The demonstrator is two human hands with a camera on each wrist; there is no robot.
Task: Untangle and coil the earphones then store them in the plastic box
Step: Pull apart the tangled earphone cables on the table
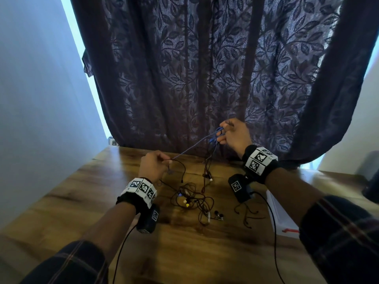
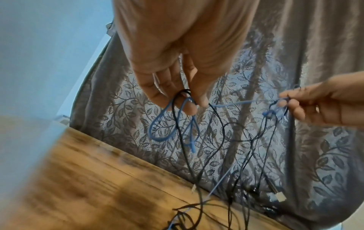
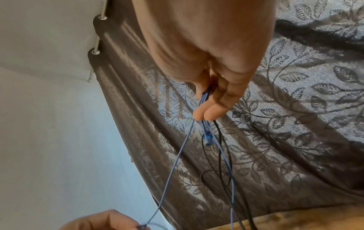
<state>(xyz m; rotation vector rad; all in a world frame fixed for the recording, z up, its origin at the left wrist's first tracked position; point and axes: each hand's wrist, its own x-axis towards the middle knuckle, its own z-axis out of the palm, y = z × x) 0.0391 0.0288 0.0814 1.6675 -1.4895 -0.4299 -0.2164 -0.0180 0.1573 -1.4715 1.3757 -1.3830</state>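
A blue earphone cable (image 1: 192, 145) runs taut between my two hands above the wooden table (image 1: 82, 193). My left hand (image 1: 153, 166) pinches the blue cable (image 2: 169, 124) and a black cable together, a blue loop hanging below the fingers. Raised higher near the curtain, my right hand (image 1: 233, 134) pinches several blue strands (image 3: 204, 124) with black cables dangling from it. A tangle of dark earphone cables (image 1: 192, 199) with small earbuds lies on the table between my arms. The plastic box (image 1: 281, 218), white with a red latch, sits under my right forearm, mostly hidden.
A dark leaf-patterned curtain (image 1: 205, 68) hangs right behind the table's far edge. Short loose cable pieces (image 1: 248, 216) lie left of the box. Black wrist-camera leads trail down from both wrists. A pale wall stands at the left.
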